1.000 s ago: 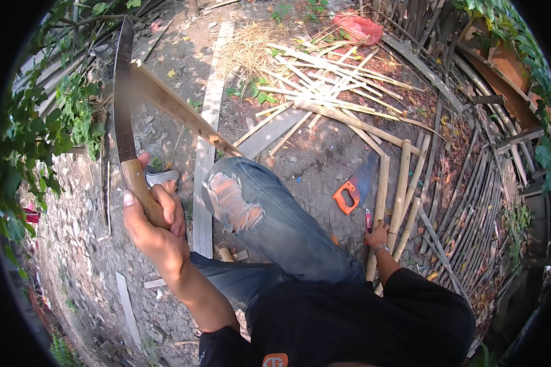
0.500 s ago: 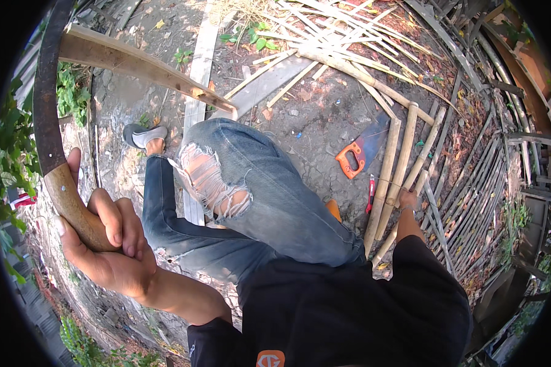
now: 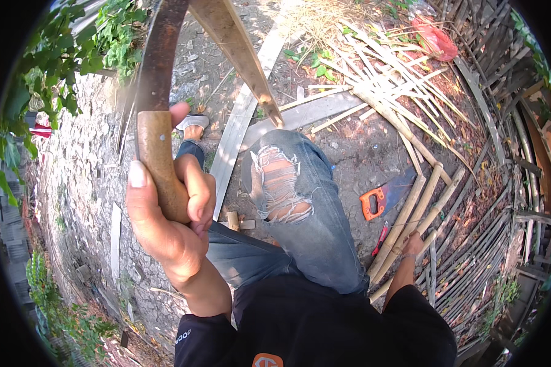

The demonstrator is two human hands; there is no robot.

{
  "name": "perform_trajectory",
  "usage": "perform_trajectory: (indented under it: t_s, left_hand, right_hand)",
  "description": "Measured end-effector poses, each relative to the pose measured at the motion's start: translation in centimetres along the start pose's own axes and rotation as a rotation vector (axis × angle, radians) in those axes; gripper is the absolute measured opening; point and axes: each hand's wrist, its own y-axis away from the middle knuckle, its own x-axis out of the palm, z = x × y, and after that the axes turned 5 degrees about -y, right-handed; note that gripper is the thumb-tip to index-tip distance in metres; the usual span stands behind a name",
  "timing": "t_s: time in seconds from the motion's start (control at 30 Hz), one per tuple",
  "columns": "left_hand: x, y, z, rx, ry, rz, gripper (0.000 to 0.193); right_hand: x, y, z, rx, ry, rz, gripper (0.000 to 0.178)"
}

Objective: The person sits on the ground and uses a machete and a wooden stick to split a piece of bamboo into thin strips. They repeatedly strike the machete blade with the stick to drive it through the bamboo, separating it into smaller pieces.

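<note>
Dirt ground (image 3: pixel 349 153), split bamboo strips (image 3: pixel 404 85) heaped ahead. Left hand (image 3: pixel 177 202) wraps the machete (image 3: pixel 156 79) handle, blade raised. Right hand (image 3: pixel 412 246), by the red cutter (image 3: pixel 380 238) a second ago, is now at the bamboo poles (image 3: pixel 395 229), right side of the ground (grip unclear); work seems to shift there.

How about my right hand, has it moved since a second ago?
Yes: judged against the orange-handled saw, your right hand has shifted rightward, away from the red cutter and farther across the bamboo poles.
</note>
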Motion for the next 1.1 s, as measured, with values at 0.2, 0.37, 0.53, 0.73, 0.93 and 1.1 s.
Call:
perform_trajectory:
  t_s: [0.2,0.37,0.53,0.73,0.93,1.1]
  left_hand:
    - [-0.9,-0.4,-0.3,0.069,-0.047,0.146,0.056]
    - [-1.6,-0.4,-0.7,0.071,-0.061,0.153,0.045]
    - [-0.1,-0.3,-0.3,0.134,-0.226,0.062,0.056]
    - [-0.1,0.0,0.4,0.174,-0.22,0.067,0.041]
    - [0.0,-0.3,0.6,0.257,-0.247,0.078,0.036]
    - [0.1,-0.5,1.1,0.247,-0.217,0.076,0.036]
  right_hand:
    - [6.5,11.8,6.6,-0.267,-0.465,0.173,0.026]
    - [11.0,21.3,21.3,-0.609,-0.61,0.454,0.022]
    - [12.2,26.1,35.8,-0.843,-0.74,0.918,0.025]
    - [11.3,31.8,42.5,-0.711,-0.614,1.307,0.02]
    - [10.3,32.5,42.8,-0.897,-0.493,1.317,0.018]
    - [9.1,33.4,43.3,-0.928,-0.396,1.27,0.022]
